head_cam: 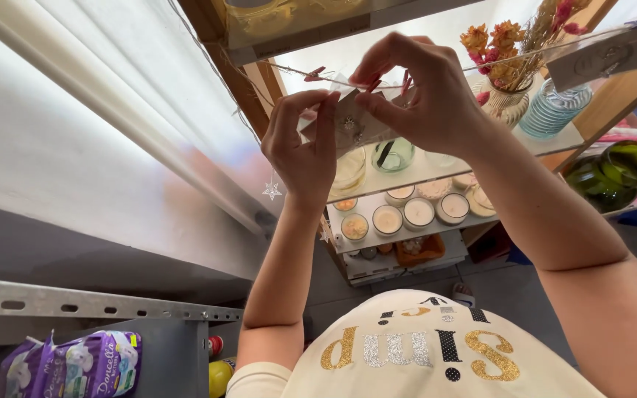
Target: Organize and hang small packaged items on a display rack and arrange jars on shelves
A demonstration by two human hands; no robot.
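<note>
A small clear packet [348, 121], flat and see-through with a pale card inside and small silvery, star-like ornaments on it, is held up between both hands, just below a thin string [481, 63] that is stretched across the shelf unit. The left hand [302, 147] is closed on the packet's lower left edge, pinched between thumb and straightened fingers. The right hand [425, 92] is curled over the packet's top right, its thumb and fingertips pressed onto the upper edge beside small red clothes pegs [315, 73] that are clipped on the string. Whether the packet is already pegged cannot be told.

Below the left hand a small silver star [272, 189] is hung on a thread. Under both hands, on a white shelf [436, 230], round jar candles [419, 213] with cream and orange tops are set in a row. Just behind the hands clear glass jars [392, 155] are seen. To the right of the right hand a ribbed vase of dried orange and pink flowers [506, 55] and a ribbed blue glass bottle [554, 109] are placed, and a pale rectangular card label [606, 55] is hung from the string beyond them. Further right, green glass bowls [617, 173] are visible. Far below the left hand, at the lower left, a purple and white soft plastic package [68, 365] is laid under a grey metal rail [97, 302].
</note>
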